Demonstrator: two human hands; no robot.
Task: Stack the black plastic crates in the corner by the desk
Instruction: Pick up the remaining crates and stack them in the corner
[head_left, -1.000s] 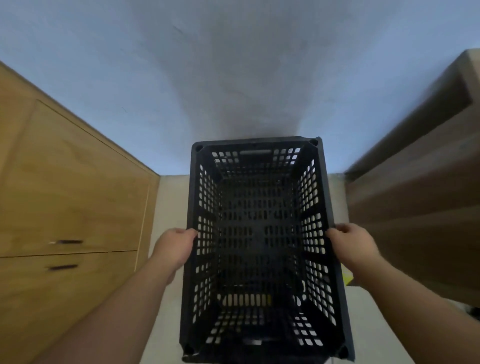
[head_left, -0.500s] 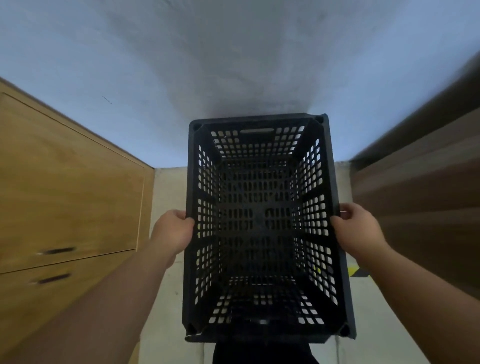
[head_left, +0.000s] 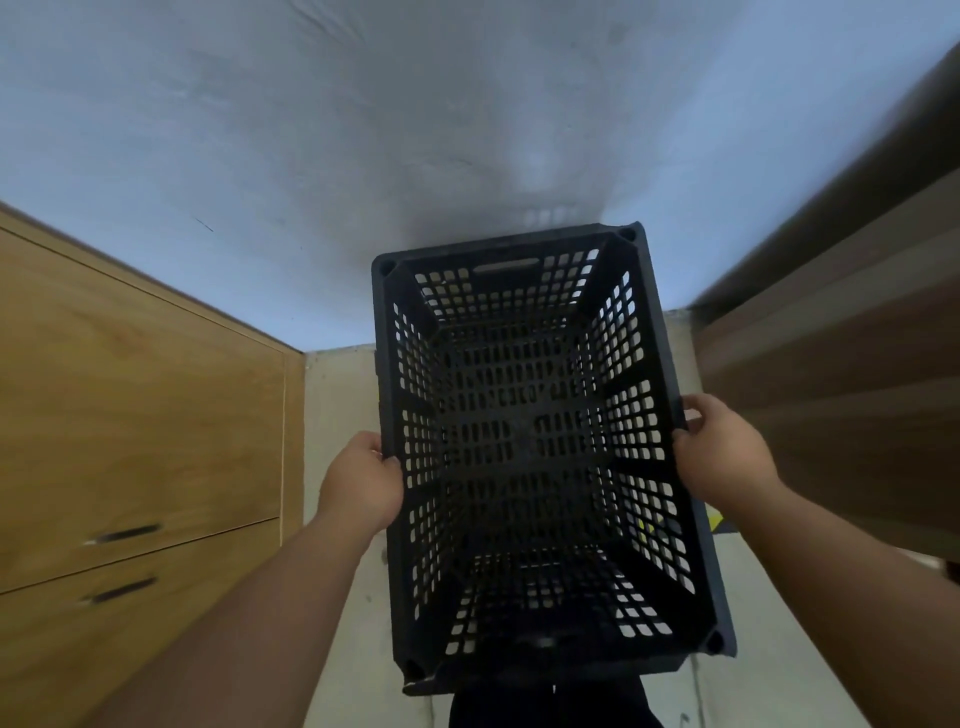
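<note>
A black plastic crate (head_left: 524, 447) with perforated walls and floor fills the middle of the head view, open side facing me. My left hand (head_left: 361, 480) grips its left long rim. My right hand (head_left: 724, 449) grips its right long rim. The crate is held between a wooden cabinet and a brown desk, near the pale wall. Through its slots a second black crate edge shows just below at the left rim; whether the two touch is not visible.
A wooden cabinet (head_left: 135, 415) with two dark drawer handles stands on the left. A brown desk side (head_left: 841, 395) rises on the right. A pale blue-grey wall (head_left: 415, 130) closes the corner ahead. Light floor (head_left: 337, 395) runs between them. Yellow-black tape (head_left: 719, 522) lies by the desk.
The crate has shifted slightly right and away from me toward the corner wall, with both hands still on its rims. The view has tilted and the cabinet looks lower.
</note>
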